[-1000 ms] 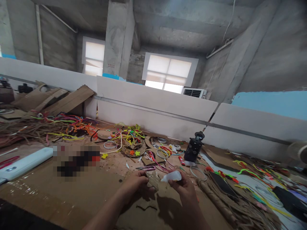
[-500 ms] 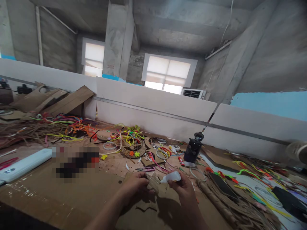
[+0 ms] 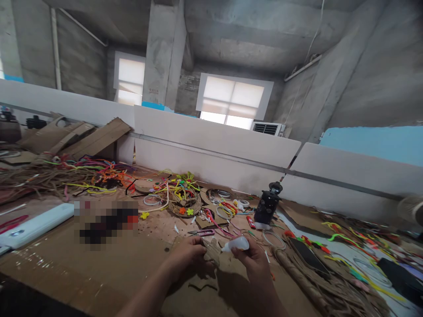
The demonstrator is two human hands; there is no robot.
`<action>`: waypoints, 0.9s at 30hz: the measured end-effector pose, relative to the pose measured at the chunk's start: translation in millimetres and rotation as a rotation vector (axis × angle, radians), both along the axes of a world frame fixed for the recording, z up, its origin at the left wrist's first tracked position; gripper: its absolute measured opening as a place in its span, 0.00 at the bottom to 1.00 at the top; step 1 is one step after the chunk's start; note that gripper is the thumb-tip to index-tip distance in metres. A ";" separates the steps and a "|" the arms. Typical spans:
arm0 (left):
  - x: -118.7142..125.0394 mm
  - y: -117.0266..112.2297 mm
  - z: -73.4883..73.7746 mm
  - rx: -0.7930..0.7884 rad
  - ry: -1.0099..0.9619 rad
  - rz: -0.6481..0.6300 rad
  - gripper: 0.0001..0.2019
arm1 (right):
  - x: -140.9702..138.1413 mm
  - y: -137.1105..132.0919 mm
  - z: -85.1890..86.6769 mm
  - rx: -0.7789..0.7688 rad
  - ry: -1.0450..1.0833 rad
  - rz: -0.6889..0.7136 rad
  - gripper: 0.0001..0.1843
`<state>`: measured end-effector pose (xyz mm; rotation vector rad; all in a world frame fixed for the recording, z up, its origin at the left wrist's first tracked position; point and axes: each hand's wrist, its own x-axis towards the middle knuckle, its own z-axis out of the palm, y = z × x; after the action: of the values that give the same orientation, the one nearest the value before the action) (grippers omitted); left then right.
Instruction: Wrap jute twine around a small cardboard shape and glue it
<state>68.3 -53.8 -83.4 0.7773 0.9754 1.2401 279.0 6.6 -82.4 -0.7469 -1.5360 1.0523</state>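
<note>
Between the fingers of my left hand (image 3: 188,257) is a small light-brown piece (image 3: 213,252), which looks like cardboard or stiff cord; its exact kind is unclear. My right hand (image 3: 254,262) is closed round a small white squeeze bottle (image 3: 238,244), its nozzle tipped left and close to the brown piece. I cannot tell whether the nozzle touches it. Just beyond my left fingers lie thread snips (image 3: 204,232) with pink handles. Below my hands, a short dark strip (image 3: 202,288) lies on the cardboard sheet (image 3: 132,273).
A woven ring (image 3: 194,207) with bright cords and felt flowers lies further back. At the right stand a black container (image 3: 266,207), a dark phone (image 3: 309,255) and brown cord bundles (image 3: 333,286). A white bar-shaped device (image 3: 39,225) rests at left. White panels (image 3: 211,149) edge the table.
The view has shifted very slightly. My hands keep nearly the same place, with the brown piece turned a little and the bottle still beside it.
</note>
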 end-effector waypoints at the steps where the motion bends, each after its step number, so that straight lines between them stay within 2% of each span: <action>1: 0.5 -0.3 0.5 0.002 -0.003 0.003 0.15 | 0.4 0.8 -0.8 0.002 -0.002 0.001 0.14; 7: 2.1 -2.0 4.3 0.003 -0.017 -0.001 0.16 | 2.0 1.1 0.2 0.006 -0.019 0.008 0.15; 13: 2.3 0.6 -0.9 0.011 -0.025 0.005 0.15 | 1.6 3.1 0.4 -0.023 0.007 -0.002 0.17; 19: 2.2 4.4 -2.3 -0.024 -0.026 0.028 0.15 | 4.4 12.0 -3.4 -0.051 0.099 -0.005 0.26; 24: 2.7 5.5 -2.8 -0.034 -0.028 0.051 0.15 | 5.6 5.5 1.9 -0.066 0.135 0.007 0.25; 27: 3.0 5.5 -3.3 -0.016 -0.038 0.053 0.14 | 4.8 -2.8 8.0 -0.107 0.147 0.004 0.21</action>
<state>71.3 -48.3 -86.7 0.7166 0.9793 1.2874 283.8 3.8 -74.4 -0.7234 -1.3645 1.1742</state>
